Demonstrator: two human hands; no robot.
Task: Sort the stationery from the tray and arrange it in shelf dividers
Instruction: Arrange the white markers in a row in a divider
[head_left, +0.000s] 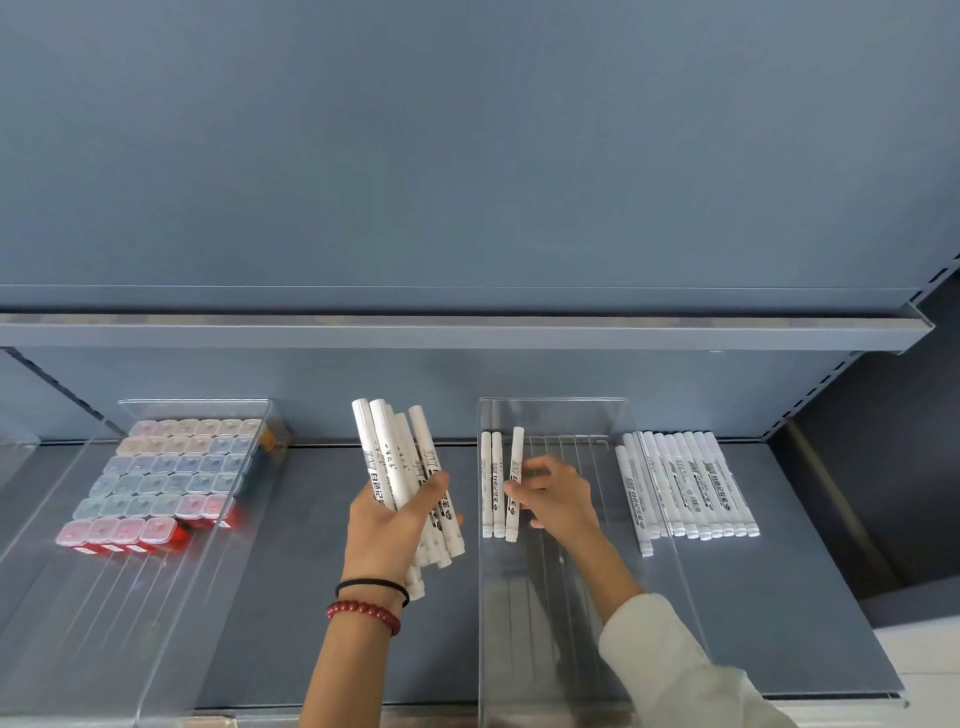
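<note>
Done, by our reckoning: small cases (171, 480) ranked in the clear divider (193, 401) at lower left; a row of white markers (688, 488) laid on the shelf (311, 597) at lower right; two markers (491, 483) lying by the left wall of the centre divider (551, 399). Left to do: the bundle of markers (397, 462), centre frame, which we count as several. Left hand (387, 525): raised, fingers wrapped round that bundle, ends fanned upward. Right hand (555, 500): reached into the centre divider, fingertips pinching a third marker (515, 467) just beside the two

head cam | worn | faces forward and down | close to grey shelf (311, 519) | left hand (387, 525), right hand (561, 499) low centre
</note>
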